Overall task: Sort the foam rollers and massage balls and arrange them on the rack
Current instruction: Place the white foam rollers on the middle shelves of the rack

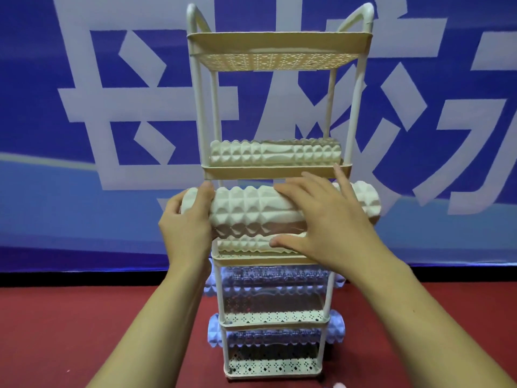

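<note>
A tall cream rack (279, 172) with several perforated shelves stands on the red floor. I hold a cream textured foam roller (246, 211) level in front of the rack, between its second and third shelves. My left hand (187, 222) grips the roller's left end and my right hand (327, 217) lies over its right half. Another cream roller (275, 152) rests on the second shelf. A third cream roller (246, 243) lies on the third shelf, partly hidden by the held one. Two pale blue rollers (275, 278) (215, 333) lie on the lower shelves.
The top shelf (279, 43) holds nothing visible. A blue banner with large white characters (98, 121) hangs right behind the rack. Red carpet (84, 331) covers the floor on both sides. A small pale object (340, 385) peeks in at the bottom edge.
</note>
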